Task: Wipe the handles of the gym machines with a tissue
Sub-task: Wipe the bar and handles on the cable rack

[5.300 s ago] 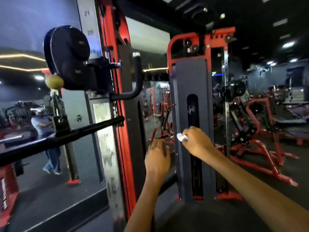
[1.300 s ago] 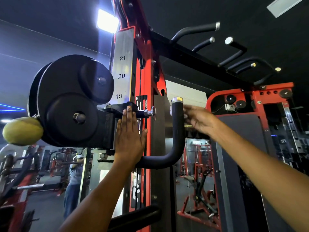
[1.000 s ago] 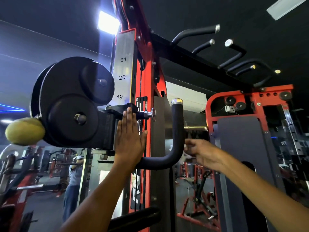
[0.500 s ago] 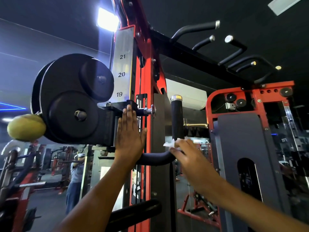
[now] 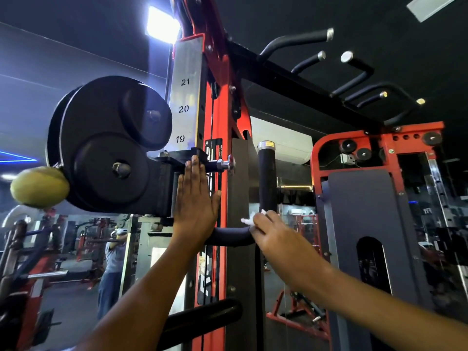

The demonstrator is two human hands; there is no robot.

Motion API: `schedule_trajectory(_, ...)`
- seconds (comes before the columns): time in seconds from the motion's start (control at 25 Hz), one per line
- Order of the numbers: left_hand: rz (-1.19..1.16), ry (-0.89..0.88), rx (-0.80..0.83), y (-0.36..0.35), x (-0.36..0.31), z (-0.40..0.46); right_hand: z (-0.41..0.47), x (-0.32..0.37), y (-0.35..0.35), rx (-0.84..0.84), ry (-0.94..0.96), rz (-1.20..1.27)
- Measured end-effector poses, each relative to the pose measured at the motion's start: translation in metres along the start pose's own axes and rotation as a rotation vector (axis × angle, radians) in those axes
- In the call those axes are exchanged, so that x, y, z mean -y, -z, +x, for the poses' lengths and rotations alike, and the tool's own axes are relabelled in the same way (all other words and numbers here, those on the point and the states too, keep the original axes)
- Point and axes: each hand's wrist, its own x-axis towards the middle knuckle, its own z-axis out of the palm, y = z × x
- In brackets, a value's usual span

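Head view: right hand pinches tissue at upturned handle bend; left hand flat.

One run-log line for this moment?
right hand: wiping handle bend with tissue | left hand: flat on carriage

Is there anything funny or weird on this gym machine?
One thing: a yellow-green ball pokes out beside the black pulley housing on the left. It looks like a tennis ball, an odd fit on a machine. Nothing looks broken. The right hand wipes the handle with a tissue.
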Motion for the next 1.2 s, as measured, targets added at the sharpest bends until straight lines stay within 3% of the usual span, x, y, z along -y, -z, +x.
schedule_trajectory(0.08,-0.008,0.000,0.004,0.001,-0.001,0.000,0.028,-0.017,0.012,0.042,0.044,-0.087)
schedule_trajectory(0.16,0.006,0.000,0.003,0.002,-0.001,0.000,0.074,-0.048,0.031,-0.146,0.012,-0.135)
schedule_trajectory(0.24,0.028,-0.004,-0.003,0.003,-0.002,0.000,0.098,-0.066,0.045,-0.211,-0.075,-0.145)
schedule_trajectory(0.36,0.023,-0.006,0.002,0.003,-0.001,0.000,0.063,-0.040,0.031,-0.095,-0.096,-0.155)
schedule_trajectory(0.52,0.015,-0.003,-0.002,0.001,-0.001,0.000,0.032,-0.015,0.012,0.071,0.132,-0.189)
schedule_trajectory(0.6,0.021,0.000,0.001,0.001,0.000,0.001,0.071,-0.043,0.029,-0.144,0.196,-0.254)
schedule_trajectory(0.68,0.013,-0.004,-0.001,0.002,0.000,0.000,0.102,-0.067,0.043,-0.234,0.051,-0.222)
schedule_trajectory(0.84,-0.014,-0.007,-0.006,0.002,0.001,0.001,0.066,-0.045,0.024,-0.104,-0.062,-0.191)
schedule_trajectory(0.96,-0.031,-0.008,-0.016,0.001,0.000,0.001,0.017,-0.015,0.009,-0.015,0.066,-0.189)
schedule_trajectory(1.04,-0.036,-0.006,-0.017,0.001,0.000,0.001,0.041,-0.039,0.019,-0.121,0.036,-0.146)
schedule_trajectory(1.2,-0.031,0.001,-0.015,0.000,0.000,-0.001,0.095,-0.076,0.039,-0.444,-0.292,0.169)
